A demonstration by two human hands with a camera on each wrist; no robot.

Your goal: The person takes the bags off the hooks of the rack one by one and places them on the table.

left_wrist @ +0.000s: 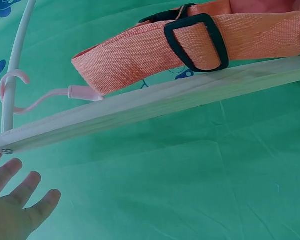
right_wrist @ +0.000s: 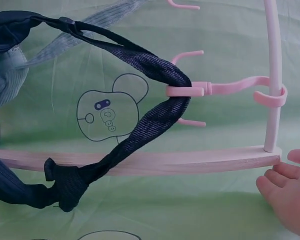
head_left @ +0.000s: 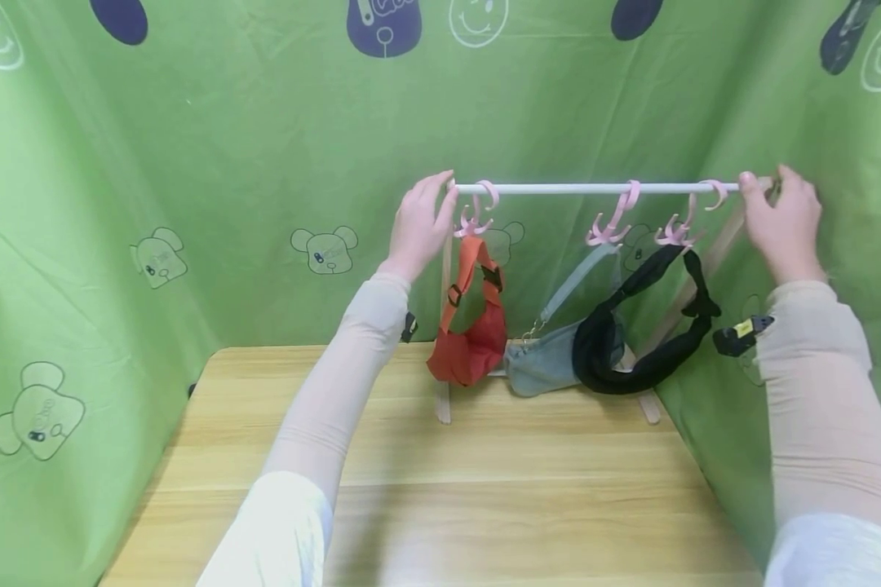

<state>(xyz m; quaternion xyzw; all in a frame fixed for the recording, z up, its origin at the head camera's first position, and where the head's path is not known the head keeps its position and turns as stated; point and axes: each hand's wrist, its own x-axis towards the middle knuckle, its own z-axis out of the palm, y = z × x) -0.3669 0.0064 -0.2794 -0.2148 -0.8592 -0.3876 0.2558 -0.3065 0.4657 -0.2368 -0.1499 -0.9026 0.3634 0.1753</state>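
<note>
A clothes rack with a white rod (head_left: 558, 188) and wooden side legs (left_wrist: 140, 112) stands at the back of the table. My left hand (head_left: 420, 222) is at the rack's left top corner, a finger touching the leg's end, the other fingers spread apart. At the right top corner my right hand (head_left: 785, 228) rests its fingers against the leg's tip. From pink hooks (head_left: 472, 222) hang a red bag (head_left: 477, 346), a grey-blue bag (head_left: 546, 363) and a black bag (head_left: 595, 355). The black bag's strap (right_wrist: 157, 120) is knotted.
The rack's feet (head_left: 444, 403) stand on a wooden table (head_left: 543, 489). A green patterned curtain (head_left: 264, 147) encloses the table behind and at both sides, close beside the right hand.
</note>
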